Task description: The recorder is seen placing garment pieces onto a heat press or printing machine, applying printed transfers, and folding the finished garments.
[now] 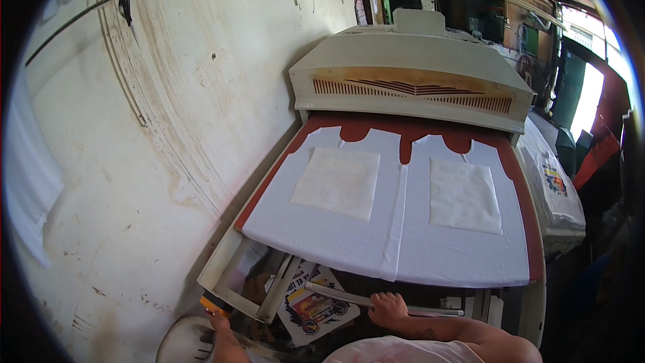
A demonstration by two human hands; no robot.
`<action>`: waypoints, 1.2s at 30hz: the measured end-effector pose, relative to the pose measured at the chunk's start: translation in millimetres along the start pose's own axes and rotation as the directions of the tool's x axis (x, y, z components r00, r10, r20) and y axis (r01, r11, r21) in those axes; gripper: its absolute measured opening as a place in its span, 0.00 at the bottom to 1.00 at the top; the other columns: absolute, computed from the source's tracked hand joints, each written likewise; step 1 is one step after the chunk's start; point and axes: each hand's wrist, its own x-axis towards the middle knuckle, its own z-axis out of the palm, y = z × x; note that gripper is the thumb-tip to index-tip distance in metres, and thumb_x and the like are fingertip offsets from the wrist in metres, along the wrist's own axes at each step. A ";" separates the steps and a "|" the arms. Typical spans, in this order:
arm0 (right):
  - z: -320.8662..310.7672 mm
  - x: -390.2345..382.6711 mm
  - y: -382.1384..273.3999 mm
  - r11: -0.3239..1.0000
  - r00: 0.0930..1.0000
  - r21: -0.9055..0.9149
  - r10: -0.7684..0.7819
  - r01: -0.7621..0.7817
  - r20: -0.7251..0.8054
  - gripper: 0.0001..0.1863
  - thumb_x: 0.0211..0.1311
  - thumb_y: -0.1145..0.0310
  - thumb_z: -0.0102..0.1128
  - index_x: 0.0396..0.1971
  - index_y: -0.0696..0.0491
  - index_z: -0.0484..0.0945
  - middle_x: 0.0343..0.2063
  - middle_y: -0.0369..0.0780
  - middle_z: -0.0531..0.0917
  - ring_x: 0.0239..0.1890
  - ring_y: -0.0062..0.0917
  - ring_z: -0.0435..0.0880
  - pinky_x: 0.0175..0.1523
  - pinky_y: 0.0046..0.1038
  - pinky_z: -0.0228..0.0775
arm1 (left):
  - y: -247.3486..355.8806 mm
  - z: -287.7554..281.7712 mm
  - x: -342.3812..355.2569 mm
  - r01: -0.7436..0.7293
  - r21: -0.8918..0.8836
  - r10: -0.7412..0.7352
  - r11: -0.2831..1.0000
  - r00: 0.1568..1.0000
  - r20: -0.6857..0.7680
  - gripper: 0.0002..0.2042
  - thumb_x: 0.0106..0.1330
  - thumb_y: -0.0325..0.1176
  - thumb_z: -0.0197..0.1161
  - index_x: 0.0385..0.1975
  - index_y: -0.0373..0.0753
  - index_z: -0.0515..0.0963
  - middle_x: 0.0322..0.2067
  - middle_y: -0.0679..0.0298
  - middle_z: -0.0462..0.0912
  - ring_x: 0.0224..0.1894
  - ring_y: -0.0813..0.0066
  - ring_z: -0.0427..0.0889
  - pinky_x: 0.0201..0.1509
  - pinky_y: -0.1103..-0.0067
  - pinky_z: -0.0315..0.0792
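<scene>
My right hand [388,308] is closed around a metal bar [430,311] that runs across the front of a heat press. At the press's front left corner, my left hand [220,323] touches a small yellow-orange and black box [213,304]; its fingers are too small and partly hidden to read. Two white sleeveless shirt pieces [322,228] lie side by side on the red press bed [531,228]. On the left piece rests an off-white sheet [337,181]. A second off-white sheet [465,195] covers the middle of the right piece.
Behind the bed stands the press's big beige hood [410,60] with slotted vents. A stained white wall [201,81] flanks the left side. Below the frame lies a printed sheet [316,306]. To the right, a white printed shirt [554,175] lies on a stack. Scissors [125,8] hang on the wall.
</scene>
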 end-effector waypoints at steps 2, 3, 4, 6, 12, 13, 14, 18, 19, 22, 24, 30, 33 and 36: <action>-6.7 14.7 9.8 0.997 0.999 -0.073 0.035 -0.038 -0.031 0.15 0.48 0.57 0.54 0.32 0.51 0.74 0.33 0.41 0.79 0.41 0.35 0.77 0.46 0.38 0.65 | -5.7 -1.7 -1.6 0.014 0.026 -0.014 1.000 1.000 0.025 0.27 0.66 0.51 0.47 0.49 0.29 0.68 0.42 0.45 0.76 0.45 0.50 0.74 0.49 0.66 0.65; -10.3 26.7 14.7 0.997 0.999 -0.071 0.032 -0.034 -0.032 0.15 0.48 0.57 0.54 0.32 0.51 0.74 0.33 0.41 0.79 0.41 0.35 0.77 0.46 0.38 0.65 | -1.0 -0.5 1.3 0.012 0.031 -0.013 0.999 0.999 0.030 0.27 0.66 0.51 0.46 0.49 0.29 0.68 0.42 0.45 0.76 0.45 0.49 0.74 0.49 0.66 0.65; -13.8 35.9 19.7 0.993 0.997 -0.095 0.060 -0.064 -0.040 0.15 0.47 0.56 0.55 0.32 0.51 0.75 0.33 0.41 0.79 0.41 0.34 0.77 0.47 0.38 0.65 | -3.6 1.8 2.7 0.014 0.032 -0.015 0.999 1.000 0.025 0.27 0.66 0.51 0.46 0.49 0.29 0.68 0.42 0.45 0.76 0.45 0.49 0.74 0.49 0.66 0.65; -19.3 54.3 29.8 0.989 0.995 -0.116 0.087 -0.092 -0.047 0.16 0.47 0.56 0.55 0.32 0.50 0.76 0.33 0.41 0.80 0.42 0.33 0.77 0.47 0.37 0.65 | -14.3 6.5 0.6 -0.263 -0.210 0.247 0.942 0.964 -0.101 0.27 0.66 0.51 0.46 0.50 0.30 0.67 0.43 0.45 0.75 0.44 0.49 0.74 0.48 0.66 0.65; -40.4 115.2 62.0 0.953 0.952 -0.112 0.293 -0.283 0.092 0.20 0.43 0.54 0.58 0.34 0.51 0.80 0.39 0.43 0.80 0.47 0.35 0.77 0.51 0.36 0.66 | -32.9 4.0 -7.3 -0.078 -0.128 0.055 0.989 0.983 -0.173 0.29 0.65 0.53 0.49 0.47 0.28 0.69 0.39 0.48 0.76 0.40 0.53 0.74 0.46 0.69 0.66; -40.7 120.8 69.9 0.953 0.951 -0.114 0.293 -0.282 0.100 0.20 0.43 0.54 0.58 0.34 0.51 0.80 0.39 0.43 0.80 0.47 0.35 0.77 0.51 0.36 0.66 | -30.5 1.9 -10.7 -0.073 -0.122 0.051 0.990 0.984 -0.173 0.29 0.65 0.53 0.49 0.47 0.28 0.69 0.39 0.48 0.76 0.40 0.53 0.74 0.46 0.69 0.66; -41.5 126.8 76.7 0.947 0.946 -0.128 0.309 -0.296 0.100 0.20 0.44 0.54 0.58 0.34 0.51 0.80 0.39 0.42 0.80 0.47 0.35 0.77 0.51 0.35 0.66 | -27.8 -0.3 -13.8 -0.042 -0.101 0.024 0.994 0.984 -0.178 0.29 0.64 0.54 0.49 0.44 0.27 0.70 0.38 0.48 0.76 0.39 0.54 0.74 0.45 0.70 0.67; -57.1 158.2 106.3 0.922 0.928 -0.175 0.364 -0.346 0.081 0.21 0.44 0.54 0.57 0.35 0.52 0.80 0.40 0.43 0.80 0.47 0.37 0.77 0.52 0.35 0.66 | 3.5 11.1 -36.2 -0.044 -0.130 0.014 0.991 0.975 -0.221 0.29 0.64 0.54 0.51 0.38 0.26 0.73 0.35 0.50 0.77 0.35 0.55 0.74 0.41 0.70 0.67; -57.6 172.3 110.2 0.917 0.928 -0.199 0.365 -0.344 0.078 0.22 0.44 0.53 0.57 0.36 0.52 0.80 0.39 0.44 0.81 0.47 0.37 0.77 0.52 0.35 0.67 | -3.9 6.9 -30.3 -0.040 -0.133 0.006 0.990 0.969 -0.246 0.29 0.64 0.54 0.51 0.38 0.26 0.73 0.35 0.50 0.77 0.35 0.55 0.74 0.41 0.70 0.67; -58.7 214.6 119.8 0.933 0.948 -0.197 0.315 -0.300 0.053 0.21 0.44 0.55 0.57 0.35 0.53 0.80 0.38 0.45 0.81 0.45 0.38 0.78 0.52 0.36 0.67 | -40.2 -17.2 -20.1 -0.121 -0.131 0.066 0.984 0.929 -0.363 0.27 0.64 0.52 0.52 0.37 0.26 0.73 0.35 0.52 0.77 0.32 0.59 0.74 0.37 0.72 0.67; -63.7 235.8 145.6 0.914 0.929 -0.212 0.364 -0.345 0.059 0.20 0.43 0.56 0.57 0.35 0.52 0.80 0.38 0.45 0.81 0.45 0.39 0.78 0.51 0.37 0.68 | -25.2 -20.5 -28.9 -0.304 -0.142 0.302 0.942 0.953 -0.035 0.22 0.65 0.47 0.52 0.40 0.28 0.72 0.33 0.53 0.77 0.32 0.63 0.75 0.38 0.73 0.68; -90.3 302.8 191.4 0.918 0.937 -0.234 0.343 -0.319 0.067 0.19 0.45 0.58 0.57 0.37 0.52 0.79 0.40 0.45 0.80 0.46 0.38 0.78 0.51 0.36 0.68 | 15.1 -29.7 -54.7 -0.168 0.229 0.169 0.959 0.985 0.016 0.16 0.66 0.41 0.50 0.45 0.36 0.71 0.37 0.57 0.73 0.37 0.66 0.73 0.40 0.74 0.68; -92.5 336.5 223.3 0.922 0.941 -0.230 0.333 -0.312 0.057 0.19 0.45 0.58 0.58 0.36 0.53 0.80 0.40 0.46 0.80 0.46 0.38 0.78 0.50 0.36 0.69 | 18.3 -28.3 -50.5 0.048 -0.104 -0.050 0.993 0.999 -0.018 0.19 0.65 0.44 0.52 0.50 0.38 0.68 0.42 0.59 0.72 0.41 0.66 0.72 0.40 0.74 0.69; -105.0 369.5 247.3 0.898 0.912 -0.218 0.405 -0.383 0.066 0.18 0.42 0.59 0.58 0.33 0.53 0.81 0.36 0.47 0.81 0.44 0.39 0.79 0.50 0.37 0.70 | 15.1 -34.5 -51.7 0.347 -0.559 -0.368 0.753 0.926 0.079 0.25 0.63 0.47 0.56 0.56 0.40 0.65 0.49 0.62 0.70 0.47 0.67 0.71 0.42 0.74 0.71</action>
